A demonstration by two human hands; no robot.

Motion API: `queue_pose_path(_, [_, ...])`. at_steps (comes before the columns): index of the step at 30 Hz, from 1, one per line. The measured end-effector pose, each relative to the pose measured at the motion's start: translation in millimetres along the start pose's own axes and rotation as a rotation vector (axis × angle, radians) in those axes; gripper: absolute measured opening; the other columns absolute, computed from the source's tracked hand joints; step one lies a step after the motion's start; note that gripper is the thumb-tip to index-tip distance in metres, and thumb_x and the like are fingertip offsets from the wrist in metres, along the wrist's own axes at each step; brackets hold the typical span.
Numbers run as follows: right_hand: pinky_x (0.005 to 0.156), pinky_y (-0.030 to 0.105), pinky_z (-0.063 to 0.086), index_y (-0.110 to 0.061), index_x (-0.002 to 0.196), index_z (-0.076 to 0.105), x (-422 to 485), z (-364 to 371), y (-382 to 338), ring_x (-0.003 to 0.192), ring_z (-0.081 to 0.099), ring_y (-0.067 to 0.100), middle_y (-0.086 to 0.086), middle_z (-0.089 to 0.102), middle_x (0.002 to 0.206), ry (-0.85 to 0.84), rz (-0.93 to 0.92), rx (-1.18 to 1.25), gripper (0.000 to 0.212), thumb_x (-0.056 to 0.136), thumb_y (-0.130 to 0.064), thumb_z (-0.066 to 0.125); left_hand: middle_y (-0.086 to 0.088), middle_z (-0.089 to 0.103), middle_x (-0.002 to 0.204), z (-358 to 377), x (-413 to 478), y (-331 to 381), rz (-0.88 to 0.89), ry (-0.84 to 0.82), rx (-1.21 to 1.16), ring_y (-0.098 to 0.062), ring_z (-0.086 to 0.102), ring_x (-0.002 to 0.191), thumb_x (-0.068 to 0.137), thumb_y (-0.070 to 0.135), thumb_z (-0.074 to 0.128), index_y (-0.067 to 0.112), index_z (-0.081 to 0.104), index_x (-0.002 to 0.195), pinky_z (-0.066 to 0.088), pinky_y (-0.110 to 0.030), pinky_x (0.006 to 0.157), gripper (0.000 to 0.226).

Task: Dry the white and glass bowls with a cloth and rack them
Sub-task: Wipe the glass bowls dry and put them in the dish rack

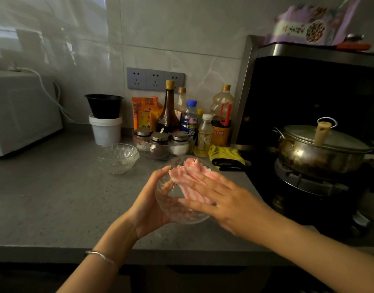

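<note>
Head view: glass bowl (177, 206) tilted above counter (55, 197), near centre. Left hand (148, 206) cups it from left, fingers curled round wall. Striped pink-white cloth (190, 176) bunched inside; right hand (224, 199) flat, fingers spread, pressing cloth down. Two glass bowls total: second glass bowl (118, 158) on counter, farther left. Far: three lidded jars (159, 138) in clear tray (148, 153), black bowl (104, 105) nested in white tub (106, 131). Lidded pot (321, 153) right, on stove (308, 182).

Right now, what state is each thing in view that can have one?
held glass bowl, tilted, off the counter, striped cloth inside.
striped cloth, bunched, pressed into the held glass bowl.
left hand, cupped round the held glass bowl.
right hand, fingers straight, pressing the striped cloth.
second glass bowl, upright on the counter, untouched.
pot, on the stove, lid on.
black bowl, upright, stacked on the white tub.
</note>
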State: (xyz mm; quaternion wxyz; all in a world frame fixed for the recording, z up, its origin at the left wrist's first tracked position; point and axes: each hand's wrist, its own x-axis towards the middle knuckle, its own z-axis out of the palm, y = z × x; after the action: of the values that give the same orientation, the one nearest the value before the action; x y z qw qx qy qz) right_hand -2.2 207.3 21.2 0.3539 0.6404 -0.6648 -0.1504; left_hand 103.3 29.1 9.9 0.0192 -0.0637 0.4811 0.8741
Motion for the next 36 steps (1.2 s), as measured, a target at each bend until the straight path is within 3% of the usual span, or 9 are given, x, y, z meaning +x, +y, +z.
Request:
queue_pose_path(7, [0.118,0.042,0.016,-0.010,0.144,0.037,10,-15,-5,0.140,0.029,0.028,0.015,0.031,0.151,-0.293,0.136,0.111,0.106,0.055,-0.043,0.084,-0.016,0.068,0.117,5,-3,-7,0.056,-0.003,0.067,-0.032,0.066,0.105,0.078,0.057,0.044,0.027,0.074,0.105,0.055,-0.043,0.083,0.050])
queue_pose_path(11, [0.107,0.025,-0.020,-0.026,0.143,-0.027,7,-35,-33,0.140,-0.029,0.012,-0.004,-0.034,0.151,-0.403,0.181,0.543,0.095,0.092,-0.057,0.047,-0.014,0.068,0.117,7,1,-12,0.129,0.044,0.052,-0.032,0.065,0.105,0.079,0.062,0.043,0.021,0.058,0.126,0.057,-0.041,0.075,0.063])
queue_pose_path(15, [0.094,0.014,-0.027,-0.027,0.141,-0.032,24,-46,-35,0.123,-0.047,-0.002,-0.012,-0.045,0.143,-0.355,0.257,0.679,0.095,0.089,-0.069,0.036,-0.004,0.068,0.112,12,4,-18,0.130,0.056,0.034,-0.031,0.057,0.098,0.078,0.063,0.049,0.023,0.067,0.119,0.053,-0.034,0.072,0.060])
queue_pose_path(20, [0.113,0.035,-0.014,-0.008,0.150,-0.010,23,-35,-30,0.144,-0.019,0.026,0.010,-0.020,0.155,-0.245,0.382,0.287,0.095,0.084,-0.076,0.003,-0.018,0.067,0.117,10,-3,-6,0.147,0.006,0.049,-0.033,0.065,0.107,0.081,0.058,0.037,0.024,0.063,0.121,0.053,-0.043,0.088,0.058])
queue_pose_path(23, [0.108,0.027,-0.013,-0.017,0.151,0.014,20,-48,-38,0.146,-0.005,0.016,0.003,-0.002,0.158,-0.226,0.293,0.490,0.080,0.090,-0.068,0.027,-0.016,0.067,0.118,8,-7,-4,0.178,0.031,0.110,-0.033,0.067,0.102,0.078,0.062,0.037,0.023,0.057,0.126,0.054,-0.043,0.084,0.065])
queue_pose_path(26, [0.102,0.016,-0.024,-0.027,0.150,-0.015,26,-50,-37,0.136,-0.031,0.001,-0.013,-0.029,0.151,-0.211,0.257,0.621,0.086,0.091,-0.065,0.035,-0.021,0.061,0.124,12,-8,-6,0.185,0.041,0.123,-0.030,0.063,0.102,0.080,0.060,0.043,0.021,0.064,0.121,0.055,-0.037,0.078,0.061])
queue_pose_path(28, [0.106,0.023,-0.025,-0.025,0.147,-0.024,30,-39,-33,0.137,-0.033,0.006,-0.011,-0.033,0.150,-0.165,0.342,0.539,0.091,0.088,-0.067,0.031,-0.017,0.062,0.127,17,-9,-5,0.185,0.011,0.102,-0.026,0.063,0.109,0.083,0.057,0.042,0.021,0.067,0.119,0.054,-0.037,0.085,0.056])
queue_pose_path(31, [0.110,0.029,-0.010,-0.012,0.152,0.012,29,-35,-33,0.147,0.006,0.020,0.004,0.005,0.159,-0.088,0.437,0.419,0.082,0.088,-0.049,0.048,-0.011,0.069,0.115,17,-8,1,0.179,-0.002,0.070,-0.027,0.067,0.105,0.078,0.056,0.040,0.021,0.061,0.121,0.056,-0.040,0.081,0.059])
queue_pose_path(36, [0.102,0.028,0.040,-0.031,0.139,0.048,23,-40,-34,0.126,0.051,0.011,-0.008,0.055,0.137,0.031,0.350,0.686,0.041,0.098,-0.037,0.045,-0.024,0.064,0.119,5,-2,1,0.144,0.013,0.118,-0.039,0.058,0.117,0.079,0.063,0.037,0.022,0.052,0.133,0.051,-0.046,0.090,0.070])
